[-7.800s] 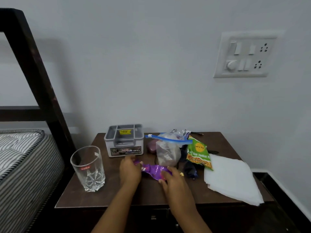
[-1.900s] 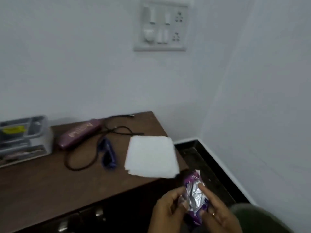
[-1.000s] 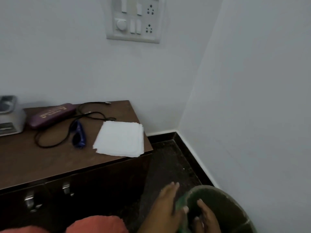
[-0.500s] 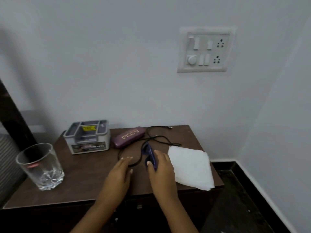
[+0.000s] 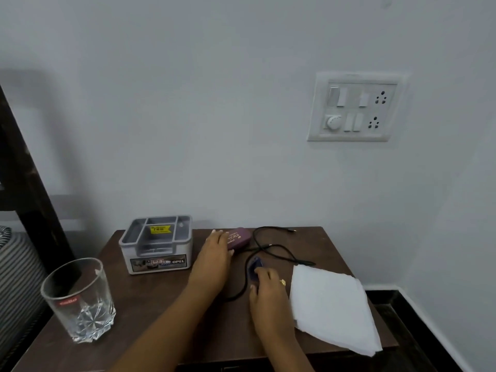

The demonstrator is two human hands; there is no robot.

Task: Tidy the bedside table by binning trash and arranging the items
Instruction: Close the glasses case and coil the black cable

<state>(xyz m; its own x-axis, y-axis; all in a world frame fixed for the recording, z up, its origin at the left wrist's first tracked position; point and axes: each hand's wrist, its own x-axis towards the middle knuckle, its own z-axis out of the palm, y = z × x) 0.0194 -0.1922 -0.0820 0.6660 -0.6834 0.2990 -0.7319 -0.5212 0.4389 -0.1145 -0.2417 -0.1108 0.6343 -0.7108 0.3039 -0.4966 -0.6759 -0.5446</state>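
I've got my left hand [image 5: 213, 260] resting on the left end of the maroon case [image 5: 239, 237] at the back of the table [image 5: 150, 304], fingers fairly straight. My right hand [image 5: 268, 294] curls its fingers round the blue glasses [image 5: 255, 264] mid-table, beside the black cable [image 5: 279, 248], just left of the napkins [image 5: 330, 304].

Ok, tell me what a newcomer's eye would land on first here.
The two hands in the middle of the bedside table: the left hand covers one end of a maroon case, and the right hand curls its fingers on a dark blue item amid a black cable. Next come the clear glass tumbler at the front left corner and the white folded sheet overhanging the front right edge.
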